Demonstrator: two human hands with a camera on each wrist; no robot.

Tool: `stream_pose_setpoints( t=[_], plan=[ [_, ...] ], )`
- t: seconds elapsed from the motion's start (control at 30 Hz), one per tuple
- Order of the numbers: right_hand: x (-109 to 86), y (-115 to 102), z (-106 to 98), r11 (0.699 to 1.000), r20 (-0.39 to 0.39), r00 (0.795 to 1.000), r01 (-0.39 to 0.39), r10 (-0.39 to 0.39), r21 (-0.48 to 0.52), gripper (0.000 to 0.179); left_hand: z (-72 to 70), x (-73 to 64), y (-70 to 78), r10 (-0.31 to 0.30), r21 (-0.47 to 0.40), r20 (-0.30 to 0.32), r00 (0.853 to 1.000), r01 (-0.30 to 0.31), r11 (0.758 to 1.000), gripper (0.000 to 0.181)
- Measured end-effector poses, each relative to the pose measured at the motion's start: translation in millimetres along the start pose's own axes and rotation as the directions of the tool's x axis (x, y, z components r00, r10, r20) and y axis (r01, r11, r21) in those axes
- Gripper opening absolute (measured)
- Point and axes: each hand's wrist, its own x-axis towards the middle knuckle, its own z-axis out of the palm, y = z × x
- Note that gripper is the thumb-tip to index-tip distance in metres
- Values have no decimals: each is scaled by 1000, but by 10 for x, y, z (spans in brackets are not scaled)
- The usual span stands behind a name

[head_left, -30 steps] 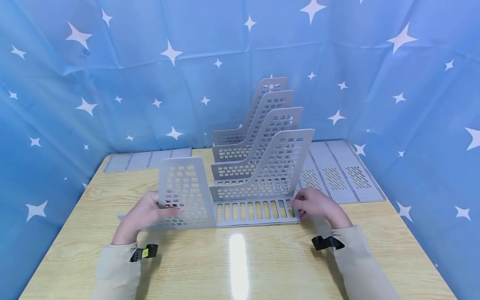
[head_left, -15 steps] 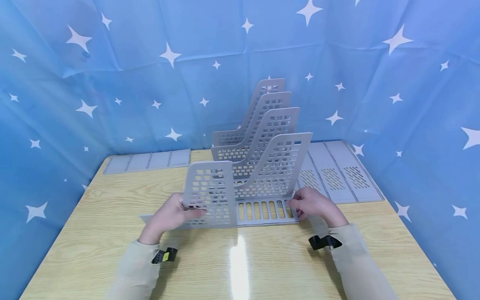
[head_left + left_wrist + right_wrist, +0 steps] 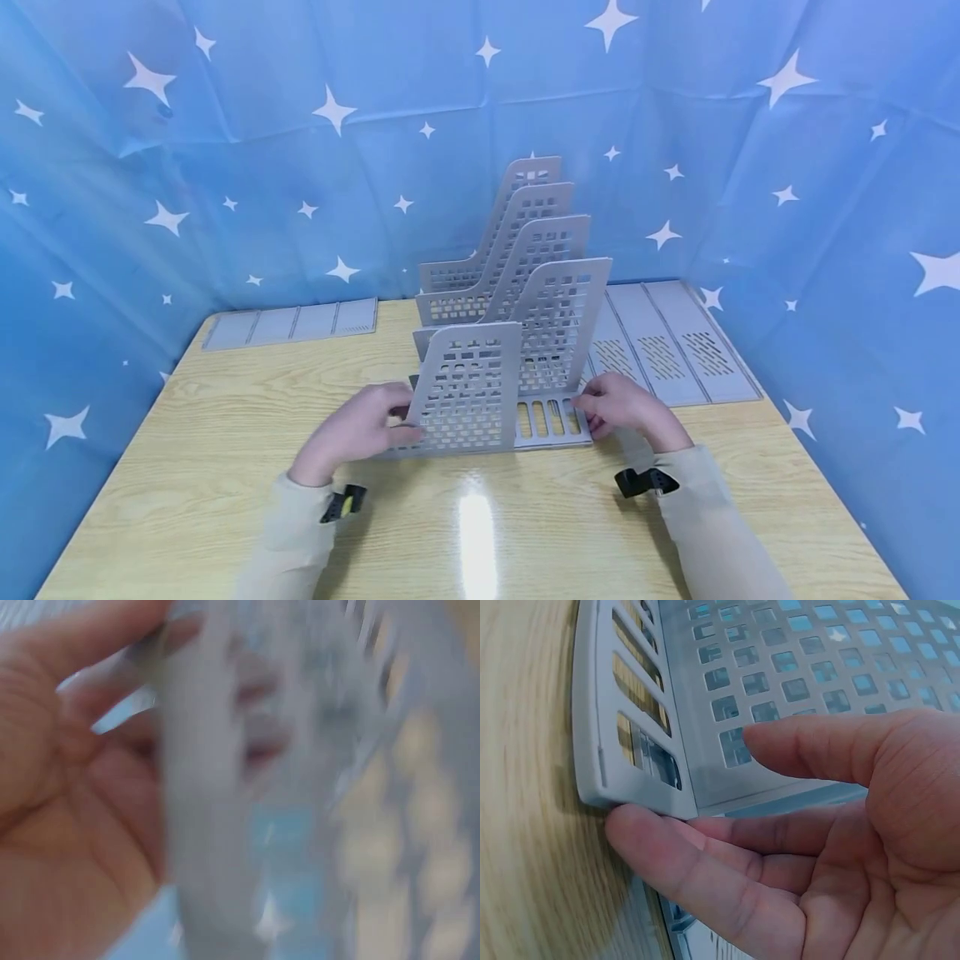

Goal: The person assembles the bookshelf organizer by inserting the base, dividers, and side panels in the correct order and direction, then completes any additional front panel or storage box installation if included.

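In front of me stands a grey file rack (image 3: 558, 333), several perforated upright dividers on a slotted base (image 3: 552, 421). My left hand (image 3: 367, 429) holds a separate grey perforated divider (image 3: 468, 387) upright by its left edge, thumb in front and fingers behind; the left wrist view shows this divider blurred. This loose divider overlaps the left part of the base and the rack's nearest divider. At the base's right end, my right hand (image 3: 618, 408) touches the front corner with its fingertips (image 3: 634, 825). In the right wrist view its thumb (image 3: 802, 746) stretches across the nearest divider, spaced above the base.
Flat grey panels (image 3: 288, 323) lie at the back left of the wooden table (image 3: 187, 475). More flat panels with slanted slots (image 3: 663, 342) lie at the right, behind my right hand. A blue curtain (image 3: 262, 125) with white stars surrounds the table's back and sides.
My left hand has moved the loose divider to the right, across the front of the base. My right hand stays at the base's right end.
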Motion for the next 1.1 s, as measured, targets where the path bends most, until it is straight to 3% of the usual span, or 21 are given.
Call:
stream_pose_setpoints(
  t=[0.1, 0.23, 0.37, 0.47, 0.67, 0.8, 1.03, 1.1],
  plan=[
    [8, 16, 5, 1000, -3, 1000, -5, 5, -10, 31, -181, -191, -150, -96, 94, 55, 994, 91, 991, 28],
    [4, 44, 15, 1000, -16, 1000, -9, 9, -22, 29, -279, -334, -326, -183, 24, 105, 978, 181, 983, 28],
    [-6, 66, 22, 1000, -15, 1000, -6, 6, -3, 28, -269, -345, -397, -173, -76, 152, 973, 186, 980, 27],
    [-11, 75, 22, 1000, -5, 1000, 1, -1, 16, 29, -242, -322, -408, -169, -73, 164, 972, 182, 981, 28],
    [-2, 86, 16, 1000, 1, 1000, 16, -16, 22, 29, -203, -285, -418, -157, 12, 130, 979, 157, 988, 16],
    [2, 74, 15, 1000, 4, 1000, 17, -17, 15, 29, -194, -279, -398, -139, -19, 117, 983, 142, 990, 9],
    [10, 71, -5, 999, 11, 1000, 8, -8, 52, 27, -126, -281, -397, -96, -95, 82, 992, 104, 990, 31],
    [6, 68, -12, 999, 6, 1000, 8, -8, 52, 27, -77, -280, -398, -69, -102, 56, 996, 75, 992, 30]
  ],
)
